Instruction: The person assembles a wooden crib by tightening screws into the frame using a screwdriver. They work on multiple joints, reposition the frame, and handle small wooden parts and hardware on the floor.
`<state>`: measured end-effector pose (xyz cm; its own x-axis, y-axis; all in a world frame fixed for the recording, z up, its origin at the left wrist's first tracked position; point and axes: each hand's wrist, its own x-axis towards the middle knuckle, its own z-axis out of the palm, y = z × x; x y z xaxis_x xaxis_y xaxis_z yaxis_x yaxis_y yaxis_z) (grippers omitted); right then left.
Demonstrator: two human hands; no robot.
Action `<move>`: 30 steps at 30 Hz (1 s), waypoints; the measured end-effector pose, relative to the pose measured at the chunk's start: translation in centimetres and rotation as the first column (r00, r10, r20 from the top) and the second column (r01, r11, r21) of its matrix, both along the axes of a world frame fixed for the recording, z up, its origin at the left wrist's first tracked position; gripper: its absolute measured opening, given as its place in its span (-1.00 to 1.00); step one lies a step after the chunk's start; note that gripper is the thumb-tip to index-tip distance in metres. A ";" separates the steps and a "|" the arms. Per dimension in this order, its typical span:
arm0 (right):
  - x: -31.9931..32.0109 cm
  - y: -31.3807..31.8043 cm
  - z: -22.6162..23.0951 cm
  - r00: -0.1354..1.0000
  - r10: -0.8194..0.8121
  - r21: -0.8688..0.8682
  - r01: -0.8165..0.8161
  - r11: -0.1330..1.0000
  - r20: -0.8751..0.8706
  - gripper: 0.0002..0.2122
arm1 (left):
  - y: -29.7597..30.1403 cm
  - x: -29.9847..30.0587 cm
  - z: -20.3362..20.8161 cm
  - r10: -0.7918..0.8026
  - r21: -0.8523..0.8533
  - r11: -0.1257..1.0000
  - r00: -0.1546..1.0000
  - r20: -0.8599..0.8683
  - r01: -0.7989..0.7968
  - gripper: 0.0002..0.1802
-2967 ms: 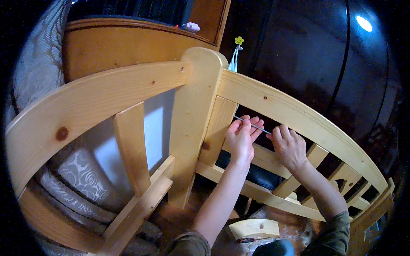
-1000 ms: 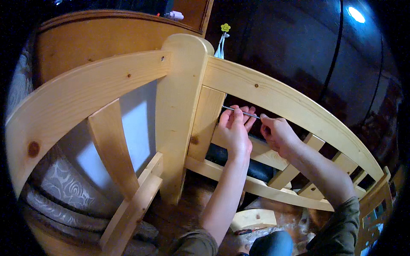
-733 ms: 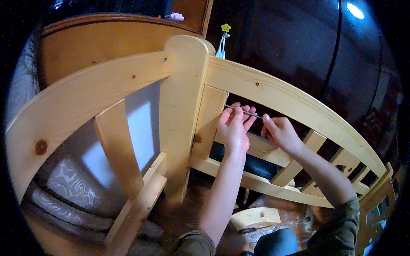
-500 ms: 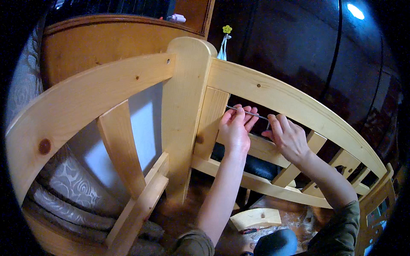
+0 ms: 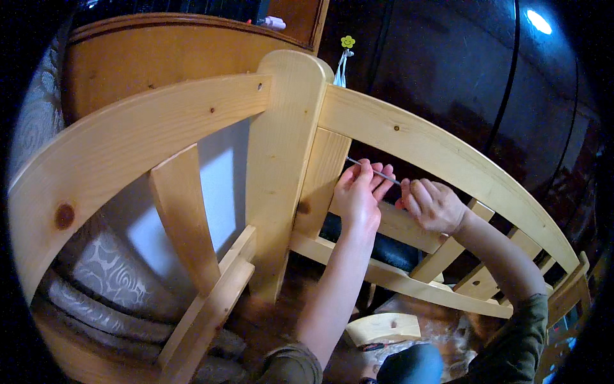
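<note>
The reddish-brown wooden floor (image 5: 300, 281), its edges hidden, carries a curved pale-wood board (image 5: 384, 329), a slim red-and-black tool (image 5: 372, 347) just beside the board's near edge, and crumpled, translucent whitish sheeting (image 5: 460, 365).

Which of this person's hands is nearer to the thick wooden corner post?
The left hand: it is right of the corner post, touching a thin metal rod. The right hand is farther right, at the rod's outer end.

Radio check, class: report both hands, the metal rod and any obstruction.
Left hand holding metal rod between thumb and fingers. Right hand gripping its right end. Curved top rail above; nothing visibly blocking.
</note>
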<state>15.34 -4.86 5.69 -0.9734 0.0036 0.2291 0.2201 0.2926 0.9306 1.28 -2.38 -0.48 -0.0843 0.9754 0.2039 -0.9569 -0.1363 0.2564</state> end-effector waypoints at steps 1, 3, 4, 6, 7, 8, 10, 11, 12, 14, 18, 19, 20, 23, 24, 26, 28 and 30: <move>0.0 0.0 -0.2 1.000 0.028 0.007 -0.028 1.000 0.009 -0.75 | -0.1 0.0 -0.1 0.001 -0.004 1.000 1.000 -0.005 -0.001 -0.87; -0.2 0.0 -0.5 0.998 0.059 -0.002 -0.059 0.998 -0.023 -0.77 | -0.2 -0.1 -0.1 -0.019 0.001 1.000 1.000 0.017 0.019 -0.88; -0.3 0.0 -0.5 0.996 0.059 -0.017 -0.061 0.998 -0.064 -0.77 | -0.3 -0.2 0.0 -0.030 0.003 1.000 0.999 0.027 0.030 -0.88; -1.0 0.2 -0.7 0.971 0.138 -0.041 -0.149 0.988 -0.195 -0.84 | -0.2 -0.4 -0.1 -0.054 0.015 0.998 0.998 0.041 0.053 -0.89; -1.6 0.2 -0.8 0.933 0.115 -0.111 -0.162 0.981 -0.342 -0.87 | -0.1 -0.5 -0.1 -0.066 0.022 0.998 0.997 0.048 0.065 -0.89; -2.3 0.1 -0.8 0.874 0.072 -0.178 -0.178 0.968 -0.481 -0.89 | -0.1 -0.6 0.0 -0.083 0.042 0.996 0.995 0.057 0.081 -0.89; -4.3 -0.4 -0.3 0.738 0.011 -0.287 -0.276 0.918 -0.675 -0.90 | 0.1 -1.0 0.3 -0.105 0.076 0.992 0.992 0.073 0.100 -0.87; -4.4 -0.5 -0.3 0.716 -0.025 -0.303 -0.264 0.916 -0.698 -0.90 | 0.2 -1.1 0.3 -0.099 0.078 0.993 0.993 0.065 0.094 -0.87; -4.5 -0.6 -0.3 0.693 -0.060 -0.320 -0.253 0.913 -0.719 -0.90 | 0.2 -1.1 0.3 -0.093 0.080 0.993 0.994 0.057 0.088 -0.86; -3.4 -1.3 -0.8 0.687 -0.163 -0.353 -0.145 0.924 -0.709 -0.92 | -0.1 -0.5 0.1 -0.070 0.096 0.993 0.997 0.015 0.068 -0.84; -1.1 -3.0 -2.7 0.248 -0.358 -0.434 -0.451 0.780 -0.900 -0.83 | -2.4 -0.6 -2.1 0.000 0.136 0.990 0.951 -0.311 0.045 -0.77; -1.3 -4.3 -2.4 0.073 -0.426 -0.380 -0.602 0.702 -0.902 -0.78 | -3.3 -1.0 -2.8 0.023 0.130 0.991 0.910 -0.414 0.034 -0.73; -1.0 -5.7 -1.9 0.013 -0.508 -0.409 -0.611 0.678 -0.861 -0.71 | -4.0 -1.6 -3.8 0.190 0.149 0.980 0.835 -0.516 -0.131 -0.74; -0.2 -6.5 -2.3 -0.028 -0.568 -0.419 -0.645 0.639 -0.822 -0.69 | -2.5 -5.3 -6.5 0.831 0.367 0.487 0.292 -0.473 -0.792 -0.71; -0.2 -6.5 -2.4 -0.024 -0.608 -0.439 -0.670 0.599 -0.794 -0.68 | -2.0 -7.4 -6.8 0.851 0.325 0.371 0.178 -0.495 -0.870 -0.62; 0.1 -6.0 -2.9 -0.012 -0.680 -0.465 -0.721 0.513 -0.733 -0.67 | -0.5 -11.0 -7.0 0.819 0.354 0.221 -0.024 -0.574 -0.909 -0.43; -1.0 -5.8 -2.6 -0.023 -0.699 -0.439 -0.763 0.474 -0.715 -0.67 | 0.4 -13.5 -7.2 0.723 0.471 0.182 -0.207 -0.659 -0.863 -0.25; -1.6 -5.7 -2.1 0.003 -0.721 -0.432 -0.803 0.411 -0.692 -0.67 | 1.2 -13.6 -8.1 0.634 0.488 0.346 -0.184 -0.751 -0.801 -0.09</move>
